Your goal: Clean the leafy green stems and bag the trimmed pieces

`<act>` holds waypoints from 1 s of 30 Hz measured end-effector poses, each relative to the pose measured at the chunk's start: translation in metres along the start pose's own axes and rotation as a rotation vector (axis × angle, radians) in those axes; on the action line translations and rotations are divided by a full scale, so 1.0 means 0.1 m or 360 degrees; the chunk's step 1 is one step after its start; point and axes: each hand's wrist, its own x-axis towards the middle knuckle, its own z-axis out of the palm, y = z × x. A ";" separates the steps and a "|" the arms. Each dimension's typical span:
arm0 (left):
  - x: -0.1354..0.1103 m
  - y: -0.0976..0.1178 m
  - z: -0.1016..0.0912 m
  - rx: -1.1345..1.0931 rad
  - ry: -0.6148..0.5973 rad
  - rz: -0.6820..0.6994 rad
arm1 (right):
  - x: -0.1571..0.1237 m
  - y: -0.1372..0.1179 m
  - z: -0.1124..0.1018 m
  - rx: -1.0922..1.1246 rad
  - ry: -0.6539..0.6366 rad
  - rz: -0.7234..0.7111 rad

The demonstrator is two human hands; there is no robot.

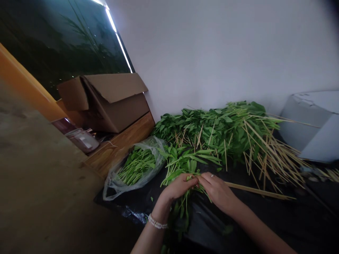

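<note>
My left hand (180, 186), with a beaded bracelet at the wrist, is closed around leafy green stems (186, 201) that hang down below it. Fingertips almost touching the left ones, my right hand (216, 188) pinches the same greens; a ring shows on one finger. Just beyond both hands lies a small pile of loose greens (182, 160). A bundle of thin sticks (261, 191) comes out from behind my right hand and points right; whether that hand touches it I cannot tell.
A clear plastic bag (112, 188) of greens lies to the left. Behind, a long heap of leafy bunches (209, 123) has many sticks (275, 155) poking out. Black sheeting (219, 225) covers the surface. A cardboard box (122, 113) and a white container (309, 130) flank the heap.
</note>
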 end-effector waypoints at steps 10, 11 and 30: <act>-0.03 0.05 0.11 -0.0350 0.0046 -0.0011 | -0.02 -0.02 0.10 0.0283 0.0146 0.0165; -0.03 0.06 0.12 -0.0377 0.0050 -0.0003 | -0.01 -0.03 0.09 0.0451 0.0146 0.0231; -0.26 -0.05 -0.74 -0.0246 0.0624 -0.0102 | -0.01 -0.23 0.02 0.1683 -0.0754 0.0389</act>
